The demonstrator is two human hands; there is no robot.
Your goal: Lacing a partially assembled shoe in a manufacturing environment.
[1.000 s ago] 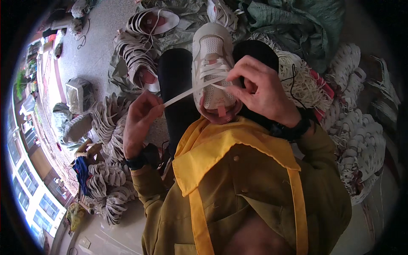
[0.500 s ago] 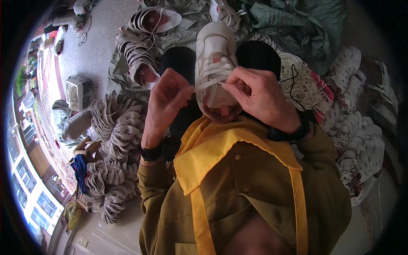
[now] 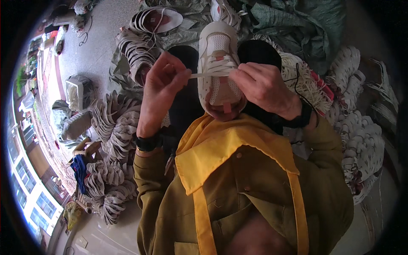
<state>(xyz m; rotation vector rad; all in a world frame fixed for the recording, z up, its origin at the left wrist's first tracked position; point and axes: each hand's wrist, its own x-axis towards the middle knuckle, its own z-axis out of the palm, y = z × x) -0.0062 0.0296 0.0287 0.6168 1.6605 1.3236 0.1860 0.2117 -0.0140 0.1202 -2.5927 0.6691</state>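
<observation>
A white sneaker (image 3: 219, 40) with mesh panels and a small pink tab at its heel stands between my knees, toe pointing away from me. Its white shoelace (image 3: 199, 75) crosses the middle of the shoe. My left hand (image 3: 163, 87), left of the shoe, pinches one stretch of lace between thumb and finger and holds it taut. On the shoe's right side, my right hand (image 3: 264, 88) is closed at the eyelets with its fingertips on the lace. Those fingertips partly hide the lace there. A yellow apron (image 3: 233, 134) reaches the shoe's heel.
Stacked shoe parts (image 3: 121, 123) lie in rows at my left. A bundle of white laces (image 3: 304, 87) sits by my right knee, with more white shoes (image 3: 361, 148) beyond it. Green sacking (image 3: 297, 29) lies ahead. A plastic-lined bin (image 3: 78, 93) stands farther left.
My left hand has moved up and slightly left, and the lace from it now runs nearly level. My right hand has shifted a little up and right. The shoe has moved slightly right.
</observation>
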